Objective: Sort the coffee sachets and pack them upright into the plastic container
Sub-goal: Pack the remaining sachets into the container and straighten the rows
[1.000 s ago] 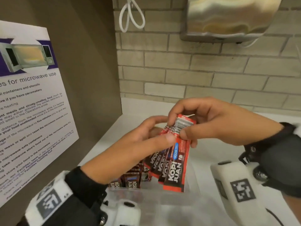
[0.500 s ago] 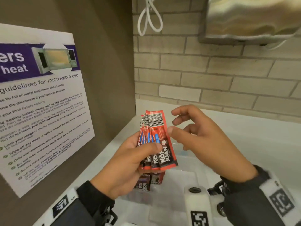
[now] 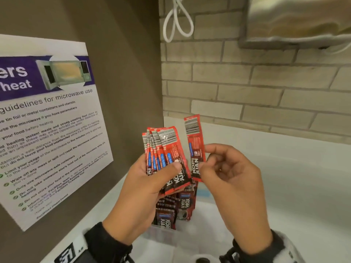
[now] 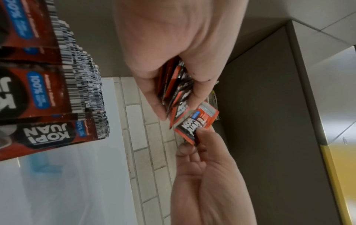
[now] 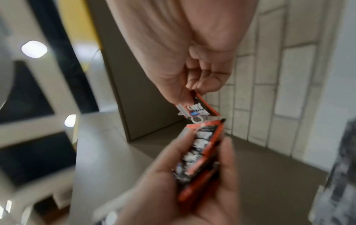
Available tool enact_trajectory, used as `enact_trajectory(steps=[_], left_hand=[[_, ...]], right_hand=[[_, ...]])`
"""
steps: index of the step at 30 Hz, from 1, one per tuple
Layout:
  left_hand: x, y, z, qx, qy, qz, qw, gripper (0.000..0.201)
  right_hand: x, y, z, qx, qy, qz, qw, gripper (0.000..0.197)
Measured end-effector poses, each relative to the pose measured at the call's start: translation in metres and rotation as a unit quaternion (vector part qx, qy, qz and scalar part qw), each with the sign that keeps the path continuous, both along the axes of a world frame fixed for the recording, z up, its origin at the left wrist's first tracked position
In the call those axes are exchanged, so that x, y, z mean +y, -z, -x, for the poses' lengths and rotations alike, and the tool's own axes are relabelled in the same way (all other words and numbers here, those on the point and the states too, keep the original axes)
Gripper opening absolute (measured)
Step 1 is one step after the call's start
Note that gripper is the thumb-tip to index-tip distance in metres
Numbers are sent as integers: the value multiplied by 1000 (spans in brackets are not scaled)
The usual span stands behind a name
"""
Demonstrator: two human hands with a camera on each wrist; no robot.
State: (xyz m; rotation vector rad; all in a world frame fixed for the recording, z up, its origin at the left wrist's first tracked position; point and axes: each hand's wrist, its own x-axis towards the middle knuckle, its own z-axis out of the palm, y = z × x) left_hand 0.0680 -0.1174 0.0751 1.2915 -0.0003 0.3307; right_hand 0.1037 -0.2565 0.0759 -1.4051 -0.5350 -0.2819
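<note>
Against a brick wall, above a white counter [image 3: 284,177], the left hand [image 3: 144,188] grips a fanned bundle of sachets [image 3: 167,154]. The right hand [image 3: 233,179] has just pinched one sachet [image 3: 195,149] free, ready for the plastic container [image 3: 190,236] below, where others stand.

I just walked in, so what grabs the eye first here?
A fan of red coffee sachets gripped in the left hand, centre frame. Beside it, the right hand pinches one single sachet. On the left wall hangs a microwave guidelines poster.
</note>
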Motion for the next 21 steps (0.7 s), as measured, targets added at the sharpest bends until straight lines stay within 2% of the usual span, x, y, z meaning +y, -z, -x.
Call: enact_trajectory(steps=[3,8,10,12,14,16,21], left_hand=[[-4,0,0,-17,-2,17,1000,37],[-1,2,0,-25,0,53,998,33],[1,2,-1,-22,-19,60,998,34],[2,3,-2,-23,-35,78,996,36],[1,3,-3,-22,-41,94,994,36],[0,4,-2,-19,-36,101,994,34],[1,5,5,-21,-29,95,995,43]], right_hand=[[6,4,4,-135,73,115,981,22],[10,12,4,-147,70,198,967,29],[8,12,4,-133,56,219,965,39],[8,11,3,-69,22,184,980,37],[7,11,0,30,-34,107,993,31],[6,9,-2,97,-96,46,990,27],[-4,0,-7,122,-106,4,987,27]])
